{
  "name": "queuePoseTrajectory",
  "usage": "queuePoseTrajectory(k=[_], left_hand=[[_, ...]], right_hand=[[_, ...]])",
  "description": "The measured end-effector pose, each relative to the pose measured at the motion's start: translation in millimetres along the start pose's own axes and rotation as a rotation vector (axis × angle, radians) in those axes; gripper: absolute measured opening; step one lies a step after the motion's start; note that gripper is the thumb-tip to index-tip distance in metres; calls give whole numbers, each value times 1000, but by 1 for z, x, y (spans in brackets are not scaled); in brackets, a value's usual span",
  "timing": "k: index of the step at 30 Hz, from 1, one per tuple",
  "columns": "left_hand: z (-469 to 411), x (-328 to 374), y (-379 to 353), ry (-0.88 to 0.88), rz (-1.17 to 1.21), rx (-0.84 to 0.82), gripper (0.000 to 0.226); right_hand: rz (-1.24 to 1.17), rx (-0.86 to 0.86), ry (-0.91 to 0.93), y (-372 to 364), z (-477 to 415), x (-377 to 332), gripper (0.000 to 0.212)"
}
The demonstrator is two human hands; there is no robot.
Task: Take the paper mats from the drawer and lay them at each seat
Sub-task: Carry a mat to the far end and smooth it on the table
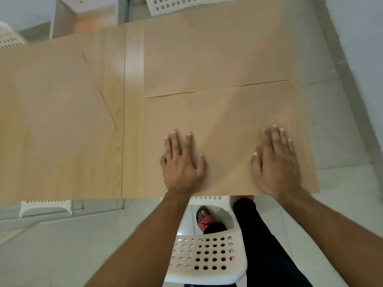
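A brown paper mat [226, 112] lies flat at the near right of the light wooden table [132, 121], its front edge along the table's edge. My left hand [181, 162] presses flat on its left part with fingers spread. Flat on the mat's right part rests my right hand [275, 162], fingers straight. A second paper mat [217, 52] lies beyond it on the far right, their edges meeting. A third paper mat [51, 94] lies skewed on the left half of the table.
A white perforated chair [205, 257] stands below the table edge between my arms, with my legs and a red sandal [205, 218] beside it. Other white chairs show at the far edge [182, 3], far left [8, 38] and near left [45, 206]. The floor is grey tile.
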State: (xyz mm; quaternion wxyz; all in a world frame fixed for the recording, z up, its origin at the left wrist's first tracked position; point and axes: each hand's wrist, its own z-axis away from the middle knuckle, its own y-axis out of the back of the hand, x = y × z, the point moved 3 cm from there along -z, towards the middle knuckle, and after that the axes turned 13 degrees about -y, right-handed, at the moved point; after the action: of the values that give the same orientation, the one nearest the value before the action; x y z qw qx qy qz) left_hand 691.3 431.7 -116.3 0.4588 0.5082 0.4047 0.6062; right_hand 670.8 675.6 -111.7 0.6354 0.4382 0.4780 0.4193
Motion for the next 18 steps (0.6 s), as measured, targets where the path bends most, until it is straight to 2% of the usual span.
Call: queuePoseTrajectory(k=[5, 8, 14, 18], left_hand=[[2, -3, -1, -10, 42, 17, 70], [1, -4, 0, -7, 73, 17, 65], [3, -14, -3, -66, 52, 45, 61], [-15, -48, 8, -141, -21, 9, 68]], right_hand=[[-48, -31, 169, -13, -9, -94, 66], [-15, -72, 208, -28, -26, -133, 63], [70, -15, 215, -40, -35, -137, 64], [82, 5, 208, -38, -35, -139, 65]])
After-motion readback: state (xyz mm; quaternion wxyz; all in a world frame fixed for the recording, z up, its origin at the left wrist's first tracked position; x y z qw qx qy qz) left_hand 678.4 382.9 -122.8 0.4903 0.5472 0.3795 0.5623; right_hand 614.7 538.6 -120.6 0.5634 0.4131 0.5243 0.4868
